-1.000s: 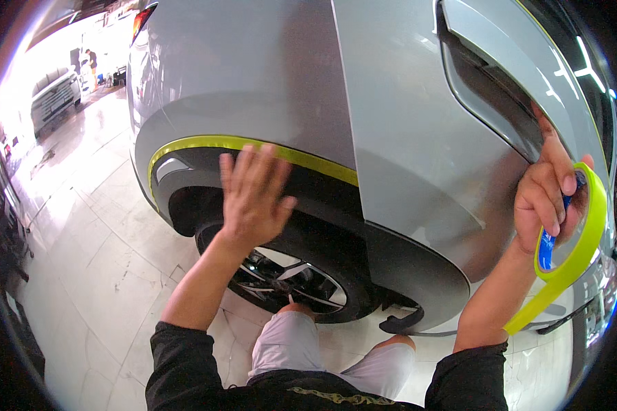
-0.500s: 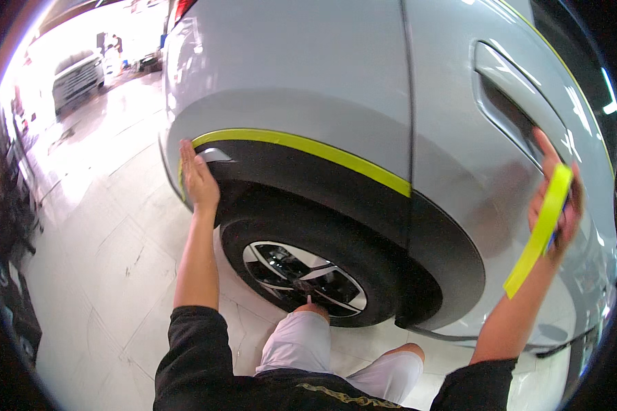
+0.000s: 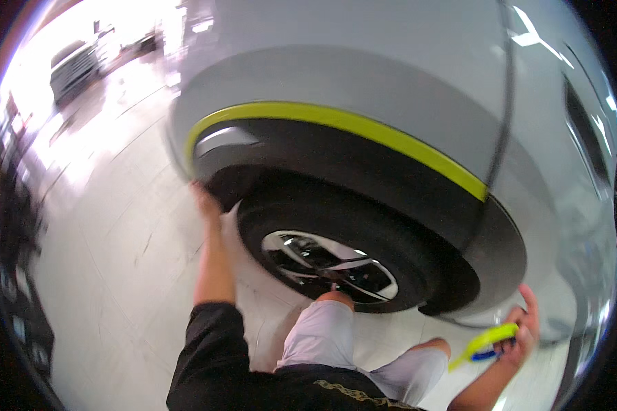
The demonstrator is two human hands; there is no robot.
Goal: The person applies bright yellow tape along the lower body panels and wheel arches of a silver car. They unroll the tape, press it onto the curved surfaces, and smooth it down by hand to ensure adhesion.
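A strip of yellow-green masking tape (image 3: 336, 118) runs along the top edge of the black wheel arch trim (image 3: 363, 154) on a grey car (image 3: 363, 41). My left hand (image 3: 208, 201) is at the trim's lower left end, touching or very near the bumper edge. It is blurred, with the fingers seeming stretched out and nothing seen in them. Low on the right, my right hand (image 3: 524, 332) grips a roll of yellow-green tape (image 3: 490, 337) with a blue core. A loose tail hangs from the roll, and the index finger points up beside the car's lower side.
The wheel (image 3: 329, 267) sits under the arch, close in front of my knees. A door gap (image 3: 507, 103) crosses the body right of the arch. Pale tiled floor (image 3: 116, 226) spreads to the left, with dark clutter (image 3: 20, 288) along its edge and another vehicle (image 3: 74, 68) farther off.
My right hand has dropped from the door handle to low beside the car, carrying the tape roll. My left hand has slid down the bumper edge. The view has shifted, placing the arch farther right.
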